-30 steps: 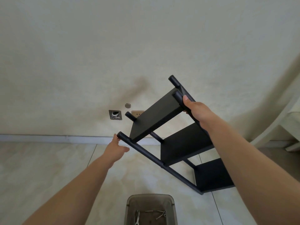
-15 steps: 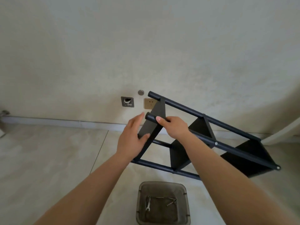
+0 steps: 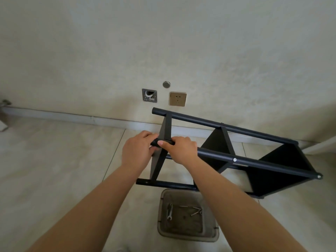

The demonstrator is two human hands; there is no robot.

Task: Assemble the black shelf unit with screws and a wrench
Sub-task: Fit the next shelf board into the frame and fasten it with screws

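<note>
Hands (left (image 3: 139, 151), right (image 3: 181, 150)) both grip shelf unit's (image 3: 283, 159) near pole end.

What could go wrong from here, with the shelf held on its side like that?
1. Both hands, left hand and right hand, grip one pole end of the shelf unit; its far end may swing or drop.
2. The tray holding the wrench and screws sits directly below and could be struck.

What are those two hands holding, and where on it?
The black shelf unit. Both hands grip the end of its near upper pole: the left hand at the tip, the right hand just beside it.
</note>
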